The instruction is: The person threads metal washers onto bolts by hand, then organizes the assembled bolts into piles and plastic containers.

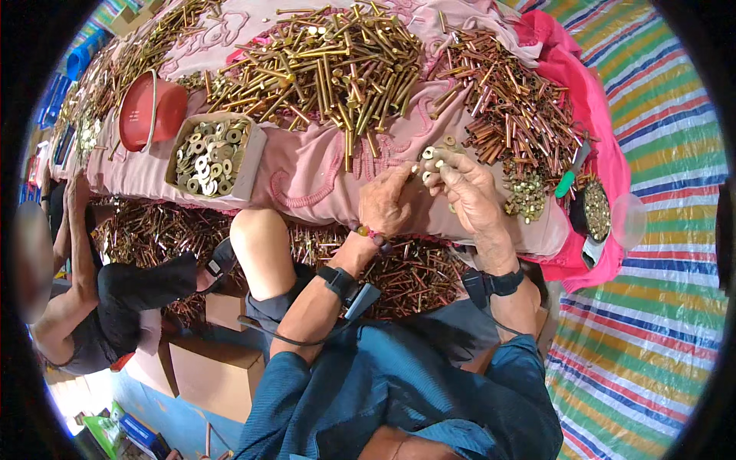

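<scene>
My right hand (469, 195) is held palm up at the near edge of the pink cloth (452, 218), its fingers curled around several small pale metal nuts (428, 153). Close beside it, my left hand (386, 201) shows its back, with the fingers bent and drawn together. A tiny pale piece shows at its fingertips, too small to name. Beyond both hands lies a large heap of long brass-coloured bolts (337, 69). Shorter copper-coloured tubes (510, 92) are piled to the right. A small heap of nuts (526, 195) sits just right of my right hand.
A box of washers (211, 157) and a tilted red bucket (149, 113) stand to the left. At right are a green-handled knife (569, 178) and a container of small pieces (596, 211). Another person (69, 284) sits at far left. More bolts (418, 280) lie below the cloth.
</scene>
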A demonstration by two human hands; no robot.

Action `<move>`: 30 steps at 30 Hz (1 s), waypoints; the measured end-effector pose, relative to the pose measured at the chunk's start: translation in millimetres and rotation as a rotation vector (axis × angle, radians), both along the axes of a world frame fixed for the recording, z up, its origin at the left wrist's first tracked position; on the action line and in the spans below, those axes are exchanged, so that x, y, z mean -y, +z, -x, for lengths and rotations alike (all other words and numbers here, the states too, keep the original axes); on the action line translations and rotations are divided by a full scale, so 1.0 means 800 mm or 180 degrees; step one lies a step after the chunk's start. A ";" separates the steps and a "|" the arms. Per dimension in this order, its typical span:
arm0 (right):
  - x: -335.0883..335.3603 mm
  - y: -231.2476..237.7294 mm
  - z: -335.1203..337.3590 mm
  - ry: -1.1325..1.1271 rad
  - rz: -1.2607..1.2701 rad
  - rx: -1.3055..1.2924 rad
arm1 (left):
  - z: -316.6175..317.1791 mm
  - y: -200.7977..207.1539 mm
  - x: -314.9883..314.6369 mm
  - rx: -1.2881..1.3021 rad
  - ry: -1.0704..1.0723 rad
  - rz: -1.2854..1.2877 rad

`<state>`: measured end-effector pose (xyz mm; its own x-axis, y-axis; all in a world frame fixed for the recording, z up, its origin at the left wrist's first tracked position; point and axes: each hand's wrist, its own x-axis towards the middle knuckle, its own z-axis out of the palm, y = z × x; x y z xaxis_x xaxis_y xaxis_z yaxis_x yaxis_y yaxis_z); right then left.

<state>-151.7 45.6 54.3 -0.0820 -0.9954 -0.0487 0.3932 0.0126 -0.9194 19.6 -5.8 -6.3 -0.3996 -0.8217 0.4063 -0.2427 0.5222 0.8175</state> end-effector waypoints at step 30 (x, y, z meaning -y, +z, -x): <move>0.020 0.027 -0.048 -0.1012 0.1112 -0.3261 | -0.003 -0.005 0.005 -0.0209 -0.0153 -0.0002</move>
